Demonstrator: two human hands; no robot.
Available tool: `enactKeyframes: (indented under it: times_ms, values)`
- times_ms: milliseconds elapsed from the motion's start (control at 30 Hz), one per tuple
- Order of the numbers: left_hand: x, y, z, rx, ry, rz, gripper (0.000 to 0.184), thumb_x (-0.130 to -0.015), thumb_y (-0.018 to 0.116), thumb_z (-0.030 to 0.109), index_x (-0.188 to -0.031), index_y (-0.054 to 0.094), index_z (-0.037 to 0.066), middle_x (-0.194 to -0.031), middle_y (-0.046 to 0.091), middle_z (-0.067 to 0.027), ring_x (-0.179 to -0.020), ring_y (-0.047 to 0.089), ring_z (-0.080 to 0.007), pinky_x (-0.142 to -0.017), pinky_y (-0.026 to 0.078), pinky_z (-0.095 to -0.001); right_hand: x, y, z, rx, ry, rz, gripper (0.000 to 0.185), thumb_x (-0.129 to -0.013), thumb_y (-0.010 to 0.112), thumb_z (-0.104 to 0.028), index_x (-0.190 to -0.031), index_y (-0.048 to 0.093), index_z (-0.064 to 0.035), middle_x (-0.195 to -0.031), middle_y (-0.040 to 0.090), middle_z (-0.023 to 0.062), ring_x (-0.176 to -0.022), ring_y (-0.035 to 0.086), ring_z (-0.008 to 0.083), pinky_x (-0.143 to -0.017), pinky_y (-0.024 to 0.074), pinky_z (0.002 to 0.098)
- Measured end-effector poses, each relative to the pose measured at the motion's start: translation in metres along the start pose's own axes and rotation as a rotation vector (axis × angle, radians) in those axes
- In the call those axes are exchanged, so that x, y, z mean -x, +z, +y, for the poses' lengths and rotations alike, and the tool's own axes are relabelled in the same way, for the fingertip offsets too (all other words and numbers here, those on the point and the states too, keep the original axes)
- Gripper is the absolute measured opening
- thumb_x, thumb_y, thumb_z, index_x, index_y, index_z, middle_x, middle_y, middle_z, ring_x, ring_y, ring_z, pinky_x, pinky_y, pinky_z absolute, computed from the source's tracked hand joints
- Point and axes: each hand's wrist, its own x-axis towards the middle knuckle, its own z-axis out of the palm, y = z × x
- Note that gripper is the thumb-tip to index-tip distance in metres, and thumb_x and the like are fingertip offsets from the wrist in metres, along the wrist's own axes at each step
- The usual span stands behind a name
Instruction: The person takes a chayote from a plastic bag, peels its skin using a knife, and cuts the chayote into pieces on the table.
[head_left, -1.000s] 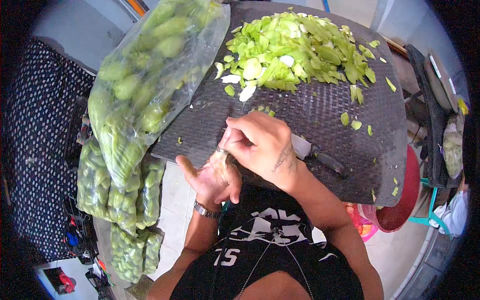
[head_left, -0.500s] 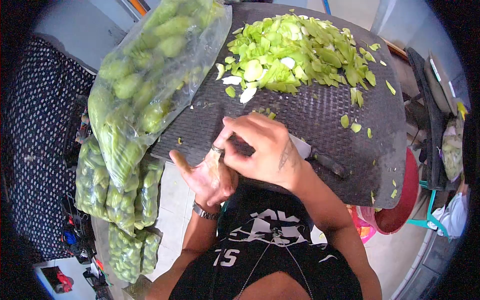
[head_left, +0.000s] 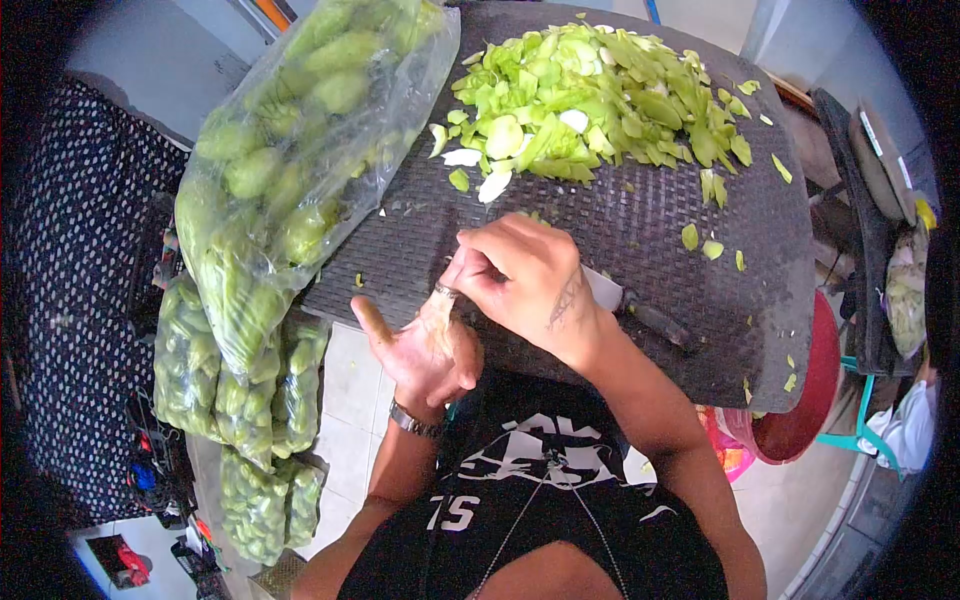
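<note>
My left hand point(head_left: 430, 350) is turned palm up at the table's near edge, its thumb stretched out to the side. It wears a ring on one finger and a metal watch point(head_left: 414, 424) at the wrist. My right hand point(head_left: 530, 280) is closed around a finger of my left hand near its tip; anything smaller inside the pinch is hidden. Just behind my right hand lies a knife point(head_left: 655, 322) with a black handle, its blade partly covered by the hand. Farther back is a heap of pale green peelings point(head_left: 600, 100).
A large clear bag of green vegetables point(head_left: 270, 180) lies on the left of the dark woven table point(head_left: 400, 230). Below it are smaller filled bags point(head_left: 190, 360). A red tub point(head_left: 805, 390) stands at the right edge, beside a teal stool frame point(head_left: 862, 420). Loose peelings point(head_left: 712, 249) dot the table.
My right hand's fingers have slid slightly and closed tighter on the left finger. My left hand has moved a little to the right, with its palm more visible.
</note>
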Motion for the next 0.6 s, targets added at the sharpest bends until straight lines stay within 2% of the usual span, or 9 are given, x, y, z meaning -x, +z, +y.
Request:
enactKeyframes:
  times_ms: [167,300,333,400,467,500,533,567,600]
  values:
    - [0.0,0.003,0.002,0.007,0.061,0.071,0.145,-0.066,0.037,0.105,-0.164,0.004,0.003,-0.077,0.072,-0.0265,-0.046,0.064,-0.0343,-0.041,0.051,-0.0393,-0.001,0.004,-0.008,-0.119,0.033,0.02,0.016,-0.075,0.074,-0.003,-0.087,0.063,-0.0019,-0.076,0.063,0.014,-0.072,0.065,0.0351,-0.065,0.0542,0.0451]
    - [0.0,-0.013,0.007,-0.193,-0.041,-0.17,0.144,-0.068,0.036,0.104,-0.163,0.003,0.001,-0.078,0.071,-0.0273,-0.043,0.061,-0.0305,-0.041,0.05,-0.0353,0.0,0.002,0.001,-0.024,0.017,-0.001,0.018,-0.076,0.073,-0.003,-0.093,0.067,-0.003,-0.076,0.063,0.0135,-0.074,0.066,0.0341,-0.067,0.0551,0.0439]
    - [-0.001,-0.013,0.008,-0.167,-0.049,-0.215,0.139,-0.072,0.037,0.101,-0.163,0.007,0.0,-0.079,0.071,-0.0255,-0.044,0.06,-0.0288,-0.041,0.049,-0.034,0.002,0.004,0.007,0.006,0.059,-0.018,0.017,-0.077,0.072,-0.004,-0.094,0.07,-0.0039,-0.079,0.066,0.0143,-0.075,0.069,0.0338,-0.068,0.0564,0.0423]
    - [-0.007,-0.008,0.011,-0.117,-0.06,-0.31,0.128,-0.08,0.037,0.095,-0.162,0.014,-0.001,-0.081,0.07,-0.0219,-0.046,0.059,-0.0254,-0.041,0.048,-0.0314,0.0,-0.003,0.011,0.007,0.19,0.065,0.014,-0.079,0.075,-0.003,-0.093,0.073,-0.0029,-0.079,0.07,0.0121,-0.07,0.07,0.0234,-0.063,0.0558,0.0351]
    - [-0.004,-0.022,0.019,-0.062,0.027,-0.082,0.108,-0.092,0.041,0.082,-0.156,0.028,-0.003,-0.079,0.066,-0.0171,-0.048,0.057,-0.0217,-0.04,0.047,-0.0298,-0.004,-0.021,0.015,0.055,0.323,0.104,0.012,-0.082,0.076,-0.003,-0.094,0.076,-0.0026,-0.082,0.073,0.0115,-0.065,0.07,0.0149,-0.058,0.0539,0.029]
    - [-0.004,-0.027,0.021,-0.033,0.07,0.033,0.098,-0.097,0.042,0.075,-0.154,0.035,-0.005,-0.079,0.065,-0.0147,-0.049,0.056,-0.0198,-0.039,0.046,-0.0291,-0.005,-0.031,0.022,0.174,0.35,0.117,0.011,-0.085,0.075,-0.004,-0.096,0.076,-0.0027,-0.081,0.073,0.0111,-0.064,0.07,0.017,-0.059,0.0544,0.0292]
    - [-0.006,-0.01,0.017,-0.274,0.212,0.29,0.057,-0.106,0.052,0.046,-0.133,0.057,-0.004,-0.073,0.061,-0.0091,-0.053,0.052,-0.0157,-0.038,0.042,-0.025,-0.006,-0.047,0.018,0.244,0.414,0.084,0.012,-0.087,0.073,-0.005,-0.099,0.076,-0.0029,-0.091,0.075,0.013,-0.078,0.073,0.0208,-0.071,0.0567,0.0316]
    - [-0.007,-0.014,0.023,-0.515,0.22,0.287,0.031,-0.104,0.062,0.027,-0.113,0.065,-0.002,-0.074,0.062,-0.0076,-0.049,0.048,-0.0109,-0.036,0.036,-0.0217,-0.004,-0.063,0.017,0.37,0.349,0.052,0.013,-0.088,0.073,-0.005,-0.1,0.076,-0.0029,-0.096,0.074,0.0137,-0.084,0.073,0.0225,-0.075,0.0564,0.0326]
    - [-0.006,-0.008,0.03,-0.647,0.21,0.306,0.025,-0.104,0.064,0.024,-0.106,0.066,0.0,-0.07,0.06,-0.0053,-0.045,0.046,-0.0084,-0.035,0.033,-0.0207,0.0,-0.079,0.017,0.494,0.28,0.02,0.013,-0.088,0.072,-0.005,-0.1,0.076,-0.003,-0.101,0.074,0.0144,-0.09,0.073,0.0243,-0.08,0.0561,0.0337]
